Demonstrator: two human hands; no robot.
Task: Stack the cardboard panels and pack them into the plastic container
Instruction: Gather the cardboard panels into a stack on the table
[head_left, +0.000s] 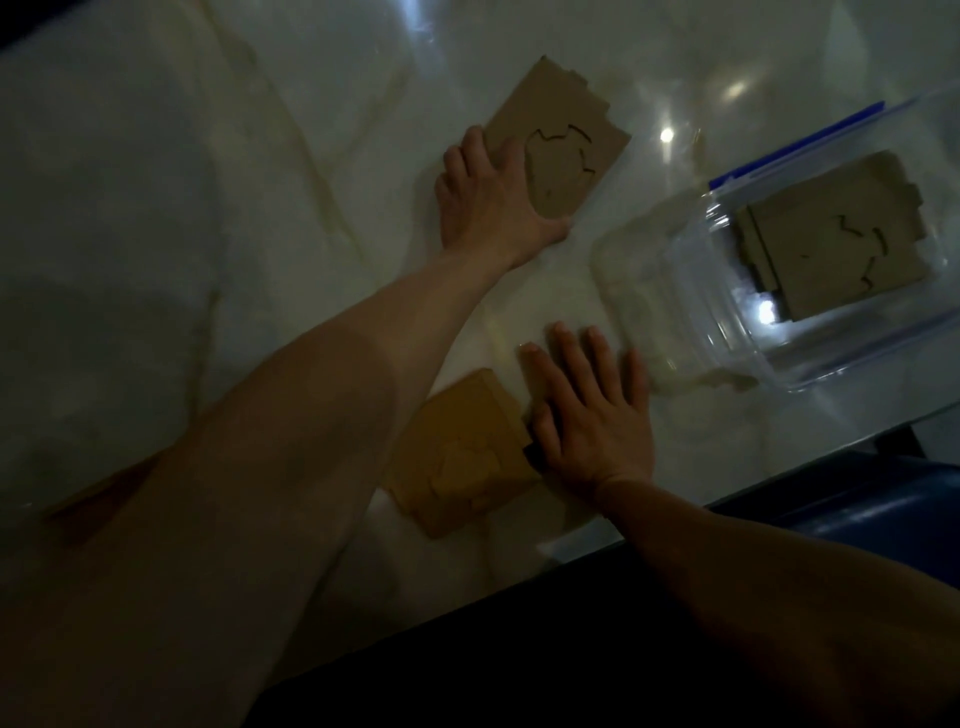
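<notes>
A cardboard panel (558, 132) with jagged cut lines lies far out on the pale marble table. My left hand (488, 200) rests on its near left corner, fingers over the left edge and thumb stretched along the near edge. A second stack of cardboard panels (462, 457) lies close to me. My right hand (592, 410) lies flat beside it with straight fingers, its thumb side touching the stack's right edge. The clear plastic container (727, 332) stands at the right, holding several stacked panels (836, 249).
A blue lid strip (795, 145) runs along the container's far side. The table's front edge (597, 556) slants from lower left to upper right, with a dark blue object (857, 509) beyond it. A brownish shape (98, 501) shows under my left forearm. The light is dim.
</notes>
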